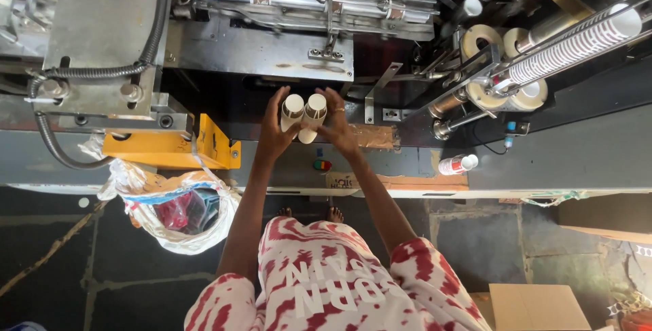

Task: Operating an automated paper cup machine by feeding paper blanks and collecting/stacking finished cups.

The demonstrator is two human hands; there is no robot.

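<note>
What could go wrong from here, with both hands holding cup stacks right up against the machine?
1. The left hand and right hand each hold a cup stack only between fingers and palm; the stacks touch, so one might slip or be squashed.
2. Both hands are close to the machine's dark opening; fingers could get caught there.
3. A small bottle lies on the ledge by the right forearm and could be knocked off.
</note>
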